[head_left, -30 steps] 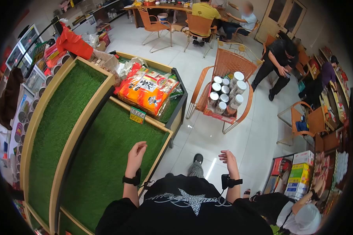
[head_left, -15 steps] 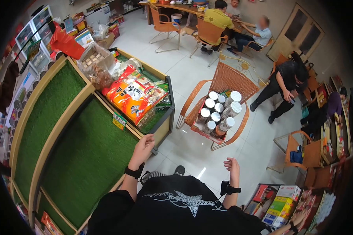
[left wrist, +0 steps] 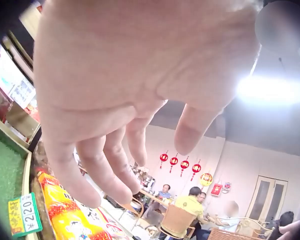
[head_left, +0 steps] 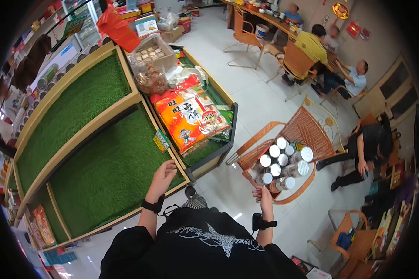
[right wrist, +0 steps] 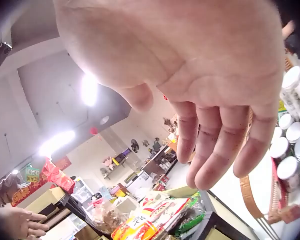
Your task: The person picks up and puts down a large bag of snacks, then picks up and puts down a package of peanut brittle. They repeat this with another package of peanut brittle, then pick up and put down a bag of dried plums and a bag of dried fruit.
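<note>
My left hand (head_left: 164, 178) hovers over the front corner of a shelf lined with green turf (head_left: 102, 172), its fingers loosely bent around nothing. Just beyond it a price tag (head_left: 161, 141) is fixed to the shelf divider, also seen in the left wrist view. An orange-and-red snack bag (head_left: 188, 116) lies in the bin past the divider. My right hand (head_left: 264, 197) is held in the air, relaxed and holding nothing, near a wicker armchair (head_left: 307, 128). On the chair's seat stands a box of several white-lidded canisters (head_left: 274, 151).
Clear bags of packaged food (head_left: 149, 76) and a red bag (head_left: 118, 28) sit at the back of the display. Another wicker chair (head_left: 358, 239) stands at the right. A person in black (head_left: 372, 144) bends forward beyond the armchair; people sit around a far table (head_left: 274, 23).
The head view has turned and moved, with the snack bag and armchair now closer to the hands. My right hand appears nearer the canisters. Both hands stay relaxed, holding nothing.
</note>
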The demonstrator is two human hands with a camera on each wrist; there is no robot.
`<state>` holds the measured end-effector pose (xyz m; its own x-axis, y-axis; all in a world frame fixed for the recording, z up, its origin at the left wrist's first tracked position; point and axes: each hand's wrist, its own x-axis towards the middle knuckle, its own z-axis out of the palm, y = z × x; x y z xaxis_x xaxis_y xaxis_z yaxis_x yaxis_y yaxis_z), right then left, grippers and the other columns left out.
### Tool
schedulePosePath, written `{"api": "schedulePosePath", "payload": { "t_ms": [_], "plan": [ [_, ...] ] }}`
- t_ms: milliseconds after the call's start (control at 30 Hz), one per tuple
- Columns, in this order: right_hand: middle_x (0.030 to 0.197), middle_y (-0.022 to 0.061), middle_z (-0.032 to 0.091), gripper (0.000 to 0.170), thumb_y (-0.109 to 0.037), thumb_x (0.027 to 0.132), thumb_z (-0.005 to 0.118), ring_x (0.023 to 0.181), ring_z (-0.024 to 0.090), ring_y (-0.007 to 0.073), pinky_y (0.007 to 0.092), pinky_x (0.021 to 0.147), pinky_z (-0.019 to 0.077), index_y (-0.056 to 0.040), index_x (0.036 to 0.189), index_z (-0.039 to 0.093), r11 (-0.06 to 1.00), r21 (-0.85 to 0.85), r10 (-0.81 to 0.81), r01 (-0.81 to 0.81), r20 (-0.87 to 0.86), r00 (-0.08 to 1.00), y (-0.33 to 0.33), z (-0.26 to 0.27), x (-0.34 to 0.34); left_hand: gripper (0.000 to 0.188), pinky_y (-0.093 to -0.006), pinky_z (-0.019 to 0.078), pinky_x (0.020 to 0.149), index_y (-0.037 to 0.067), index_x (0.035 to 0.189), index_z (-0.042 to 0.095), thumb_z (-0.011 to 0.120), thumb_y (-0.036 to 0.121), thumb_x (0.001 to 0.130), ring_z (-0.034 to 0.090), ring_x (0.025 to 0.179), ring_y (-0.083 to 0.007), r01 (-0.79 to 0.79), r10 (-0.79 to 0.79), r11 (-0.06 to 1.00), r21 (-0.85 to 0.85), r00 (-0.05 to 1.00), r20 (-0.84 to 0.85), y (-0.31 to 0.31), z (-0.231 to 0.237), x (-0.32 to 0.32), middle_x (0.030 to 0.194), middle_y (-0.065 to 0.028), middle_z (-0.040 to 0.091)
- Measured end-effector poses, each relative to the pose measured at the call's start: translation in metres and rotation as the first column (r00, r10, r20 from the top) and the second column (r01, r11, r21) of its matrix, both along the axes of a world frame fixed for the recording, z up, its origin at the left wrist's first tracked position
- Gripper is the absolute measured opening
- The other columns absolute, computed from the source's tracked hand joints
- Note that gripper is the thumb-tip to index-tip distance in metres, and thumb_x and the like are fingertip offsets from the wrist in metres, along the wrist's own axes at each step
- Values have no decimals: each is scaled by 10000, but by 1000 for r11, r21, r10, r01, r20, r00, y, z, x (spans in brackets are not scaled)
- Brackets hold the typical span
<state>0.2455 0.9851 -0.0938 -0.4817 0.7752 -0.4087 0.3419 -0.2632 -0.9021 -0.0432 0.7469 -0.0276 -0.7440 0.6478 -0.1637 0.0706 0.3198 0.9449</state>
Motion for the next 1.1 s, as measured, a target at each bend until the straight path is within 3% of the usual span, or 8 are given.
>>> {"api": "schedulePosePath", "payload": {
  "t_ms": [300, 333, 433, 667, 867, 967, 1033, 1100],
  "plan": [
    [807, 44, 600, 447, -400, 895, 296, 690, 529, 103, 231, 615, 392, -43, 994, 546, 998, 39, 60, -57, -76, 995, 61, 15, -85, 344, -281, 426, 765, 37, 1148, 445, 508, 126, 822, 523, 883, -160, -72, 71, 992, 103, 997, 16, 28, 6, -63, 981, -81, 532],
    [772, 43, 574, 412, -384, 892, 332, 644, 513, 87, 176, 568, 388, -29, 970, 526, 999, 6, 36, -36, -106, 994, 63, 16, -95, 345, -273, 424, 758, 33, 1146, 446, 509, 124, 820, 522, 869, -152, -85, 86, 992, 92, 996, -2, 31, 6, -69, 981, -79, 530],
    [776, 36, 579, 417, -395, 888, 338, 643, 519, 90, 186, 557, 388, -33, 968, 529, 995, -73, 64, -70, -82, 995, 67, 21, -122, 344, -263, 422, 751, 31, 1144, 446, 509, 118, 818, 520, 856, -146, -111, 116, 991, 77, 992, -58, 38, 3, -84, 980, -77, 529],
    [790, 62, 587, 410, -378, 891, 343, 678, 524, 107, 225, 609, 415, -24, 946, 542, 917, -110, 381, -384, -50, 923, 124, -11, -200, 320, -267, 416, 764, 36, 1126, 456, 507, 103, 817, 514, 869, -143, -347, 346, 935, 76, 938, 25, 46, -17, -82, 985, -74, 534],
    [807, 15, 603, 431, -421, 884, 302, 689, 529, 94, 258, 627, 389, -81, 956, 557, 804, -70, 593, -590, 31, 804, 201, -35, -299, 318, -274, 391, 808, 52, 1124, 460, 510, 133, 821, 493, 929, -140, -577, 568, 816, 19, 809, 151, 67, -39, -90, 997, -63, 530],
    [785, 54, 597, 414, -401, 858, 396, 698, 528, 97, 228, 580, 370, -28, 943, 554, 781, -247, 593, -574, 7, 805, 226, -52, -351, 373, -290, 374, 830, 78, 1152, 443, 527, 208, 813, 482, 949, -139, -686, 640, 727, -16, 669, 379, 84, -76, -107, 1021, -56, 522],
    [791, 75, 594, 418, -396, 845, 421, 717, 537, 125, 241, 594, 385, -11, 945, 550, 751, -192, 655, -632, 85, 751, 242, -91, -378, 460, -287, 372, 831, 52, 1208, 382, 486, 283, 825, 466, 987, -155, -697, 635, 707, -117, 554, 538, 98, -115, -115, 1082, -59, 493],
    [798, 95, 592, 426, -391, 833, 445, 737, 547, 154, 253, 608, 401, 7, 946, 546, 707, -132, 707, -695, 158, 689, 251, -141, -402, 492, -290, 363, 848, 30, 1220, 359, 495, 285, 821, 461, 999, -166, -719, 691, 668, -190, 505, 518, 111, -148, -121, 1102, -76, 483]
  ]
}}
